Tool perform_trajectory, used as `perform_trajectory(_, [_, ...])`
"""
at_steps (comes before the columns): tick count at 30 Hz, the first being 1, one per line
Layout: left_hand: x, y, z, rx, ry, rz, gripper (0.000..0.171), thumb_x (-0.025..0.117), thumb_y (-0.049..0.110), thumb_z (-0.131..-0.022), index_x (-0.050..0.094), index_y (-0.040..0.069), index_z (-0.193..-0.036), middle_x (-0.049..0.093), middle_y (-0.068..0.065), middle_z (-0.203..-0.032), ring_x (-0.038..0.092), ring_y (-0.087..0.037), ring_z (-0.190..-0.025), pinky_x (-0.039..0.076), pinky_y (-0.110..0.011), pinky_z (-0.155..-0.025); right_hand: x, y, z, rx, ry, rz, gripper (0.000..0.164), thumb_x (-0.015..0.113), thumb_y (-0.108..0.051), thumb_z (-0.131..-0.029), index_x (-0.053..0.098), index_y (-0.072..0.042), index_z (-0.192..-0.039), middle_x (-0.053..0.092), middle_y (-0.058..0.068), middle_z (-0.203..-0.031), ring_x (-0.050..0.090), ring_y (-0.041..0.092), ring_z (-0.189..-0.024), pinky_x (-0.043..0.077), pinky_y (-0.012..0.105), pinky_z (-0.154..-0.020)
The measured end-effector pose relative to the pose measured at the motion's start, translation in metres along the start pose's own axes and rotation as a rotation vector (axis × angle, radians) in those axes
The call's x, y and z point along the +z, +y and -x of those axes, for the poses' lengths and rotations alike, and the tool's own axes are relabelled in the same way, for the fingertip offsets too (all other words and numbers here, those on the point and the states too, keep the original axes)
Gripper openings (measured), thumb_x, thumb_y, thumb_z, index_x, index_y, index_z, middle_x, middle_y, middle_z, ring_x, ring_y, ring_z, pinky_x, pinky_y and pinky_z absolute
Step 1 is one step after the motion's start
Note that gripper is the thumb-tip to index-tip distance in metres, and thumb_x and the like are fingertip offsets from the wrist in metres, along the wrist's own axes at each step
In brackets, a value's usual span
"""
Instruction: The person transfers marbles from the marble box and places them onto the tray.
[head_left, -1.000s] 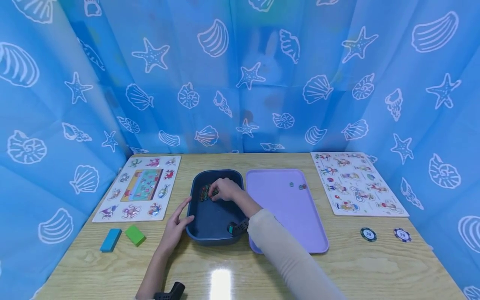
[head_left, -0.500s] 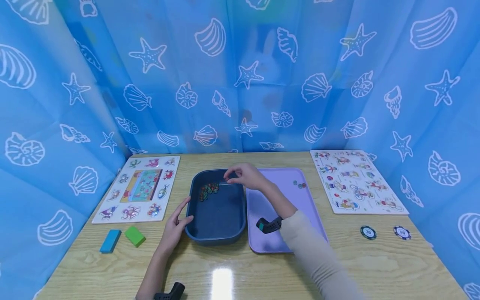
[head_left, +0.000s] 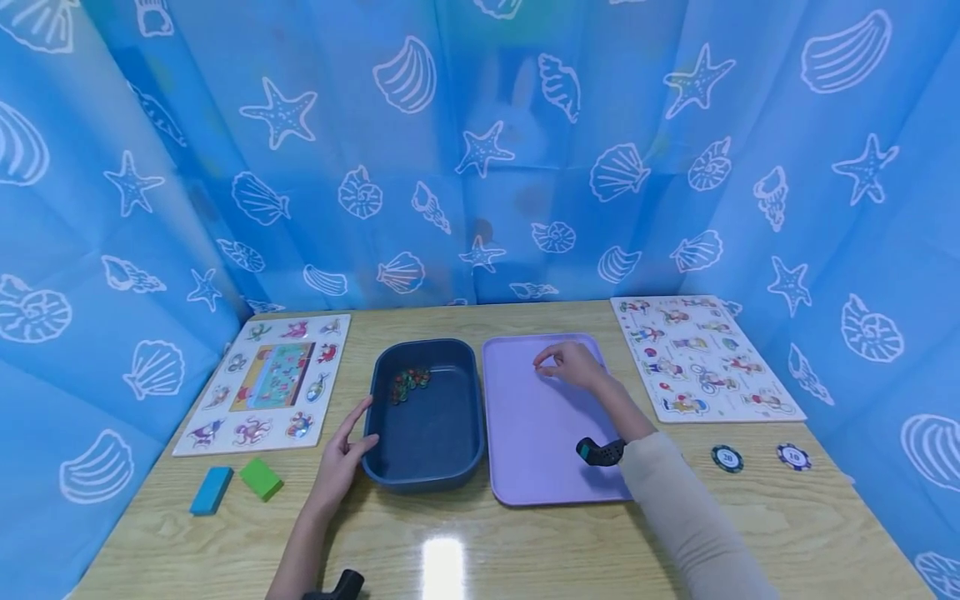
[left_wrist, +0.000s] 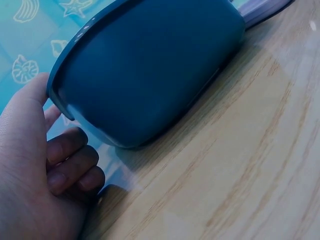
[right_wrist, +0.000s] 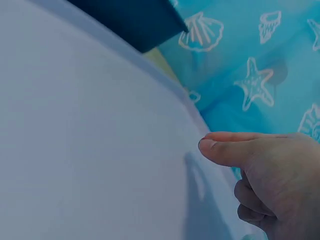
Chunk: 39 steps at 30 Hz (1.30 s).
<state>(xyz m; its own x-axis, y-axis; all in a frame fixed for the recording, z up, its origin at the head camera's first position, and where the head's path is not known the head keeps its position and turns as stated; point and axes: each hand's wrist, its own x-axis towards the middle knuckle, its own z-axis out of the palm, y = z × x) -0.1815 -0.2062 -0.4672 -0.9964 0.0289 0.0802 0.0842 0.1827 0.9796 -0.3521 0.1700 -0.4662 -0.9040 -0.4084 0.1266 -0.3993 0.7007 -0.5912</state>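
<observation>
My left hand [head_left: 339, 458] holds the left rim of the dark blue bin [head_left: 423, 477], thumb over the edge; in the left wrist view its other fingers curl beside the outer wall. Small shiny red and green beads [head_left: 409, 382] lie heaped in the bin's back left part. My right hand [head_left: 572, 364] hovers over the back of the lilac tray [head_left: 525, 450], thumb and index finger pinched together. Between these tips, in the right wrist view, only a thin dark edge of a small bead [right_wrist: 200, 143] shows. Pieces on the tray's back right are hidden behind my right hand.
A sea-animal puzzle board [head_left: 262, 383] lies left, a board with figures [head_left: 705, 358] right. Blue [head_left: 212, 490] and green [head_left: 262, 479] blocks sit front left. Two poker chips, one marked 20 [head_left: 727, 458], one marked 10 [head_left: 793, 457], lie right. A curtain [head_left: 480, 167] hangs behind.
My right hand has lifted out of the bin and travelled right over the tray, fingertips pinched. The left hand stays on the bin's rim. The view has turned slightly.
</observation>
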Motion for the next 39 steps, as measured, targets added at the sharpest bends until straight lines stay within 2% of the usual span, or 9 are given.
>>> perform_trajectory(4, [0.000, 0.000, 0.000, 0.003, 0.005, 0.000, 0.051, 0.049, 0.013, -0.092, 0.032, 0.017, -0.140, 0.030, -0.006, -0.143, 0.048, -0.014, -0.044, 0.044, -0.020, -0.059, 0.002, 0.005, 0.005, 0.032, -0.012, -0.005, 0.015, 0.064, -0.016, -0.082, 0.069, -0.014, -0.096, 0.064, 0.001, -0.085, 0.052, 0.021, -0.078, 0.039, 0.033, -0.067])
perform_trajectory(9, [0.001, 0.001, -0.001, -0.008, 0.000, -0.006, 0.051, 0.048, 0.011, -0.092, 0.031, 0.018, -0.140, 0.030, -0.006, -0.143, 0.049, -0.012, -0.044, 0.045, -0.020, -0.059, 0.004, 0.001, 0.003, 0.045, 0.007, -0.013, 0.020, 0.065, -0.017, -0.082, 0.067, -0.017, -0.102, 0.040, -0.001, -0.056, 0.039, 0.016, -0.052, 0.032, 0.026, -0.049])
perform_trajectory(16, [0.002, 0.003, -0.001, -0.009, 0.001, -0.006, 0.051, 0.048, 0.011, -0.092, 0.031, 0.017, -0.140, 0.035, -0.009, -0.139, 0.050, -0.015, -0.045, 0.045, -0.021, -0.059, 0.013, -0.052, -0.018, -0.112, 0.014, -0.061, 0.020, 0.064, -0.017, -0.082, 0.067, -0.015, -0.102, 0.030, -0.002, -0.050, 0.026, 0.013, -0.043, 0.026, 0.024, -0.043])
perform_trajectory(19, [0.000, 0.003, 0.000, -0.018, 0.013, -0.018, 0.051, 0.049, 0.011, -0.092, 0.032, 0.018, -0.139, 0.058, -0.011, -0.101, 0.045, -0.017, -0.042, 0.043, -0.023, -0.055, 0.025, -0.089, -0.029, -0.174, -0.028, -0.081, 0.020, 0.064, -0.020, -0.083, 0.068, -0.015, -0.102, 0.031, -0.001, -0.051, 0.027, 0.014, -0.045, 0.025, 0.025, -0.045])
perform_trajectory(22, [-0.001, 0.003, 0.002, -0.025, 0.031, -0.025, 0.051, 0.050, 0.010, -0.091, 0.034, 0.018, -0.139, 0.044, -0.006, -0.060, 0.039, -0.022, -0.040, 0.040, -0.027, -0.050, 0.042, -0.124, -0.039, -0.235, -0.096, -0.097, 0.020, 0.063, -0.020, -0.084, 0.067, -0.014, -0.103, 0.032, -0.002, -0.052, 0.028, 0.014, -0.046, 0.026, 0.024, -0.047])
perform_trajectory(24, [-0.002, 0.003, 0.002, -0.024, 0.031, -0.030, 0.051, 0.049, 0.010, -0.091, 0.034, 0.019, -0.139, 0.051, -0.005, -0.069, 0.040, -0.025, -0.040, 0.040, -0.026, -0.051, 0.052, -0.143, -0.044, -0.260, -0.138, -0.094, 0.020, 0.062, -0.021, -0.084, 0.067, -0.015, -0.103, 0.031, -0.002, -0.051, 0.029, 0.014, -0.047, 0.026, 0.024, -0.048])
perform_trajectory(26, [-0.002, 0.004, 0.002, -0.019, 0.021, -0.036, 0.051, 0.048, 0.010, -0.092, 0.033, 0.018, -0.139, 0.057, -0.008, -0.099, 0.042, -0.026, -0.042, 0.041, -0.025, -0.053, 0.061, -0.157, -0.049, -0.269, -0.163, -0.085, 0.019, 0.062, -0.021, -0.084, 0.067, -0.016, -0.102, 0.033, -0.002, -0.051, 0.031, 0.013, -0.046, 0.027, 0.023, -0.048])
perform_trajectory(29, [-0.002, 0.004, 0.002, -0.021, 0.005, -0.043, 0.051, 0.047, 0.010, -0.092, 0.031, 0.017, -0.140, 0.038, -0.010, -0.134, 0.044, -0.024, -0.043, 0.041, -0.022, -0.055, 0.073, -0.171, -0.055, -0.260, -0.169, -0.054, 0.018, 0.062, -0.023, -0.084, 0.068, -0.019, -0.100, 0.035, -0.003, -0.051, 0.032, 0.012, -0.046, 0.027, 0.022, -0.047])
perform_trajectory(39, [-0.004, -0.012, -0.006, -0.024, -0.004, -0.010, 0.051, 0.049, 0.014, -0.092, 0.032, 0.023, -0.139, 0.041, -0.012, -0.131, 0.043, -0.022, -0.042, 0.041, -0.024, -0.056, 0.105, -0.175, -0.062, -0.160, -0.183, 0.093, 0.012, 0.062, -0.029, -0.083, 0.068, -0.028, -0.095, 0.043, -0.003, -0.052, 0.037, 0.009, -0.045, 0.028, 0.020, -0.043])
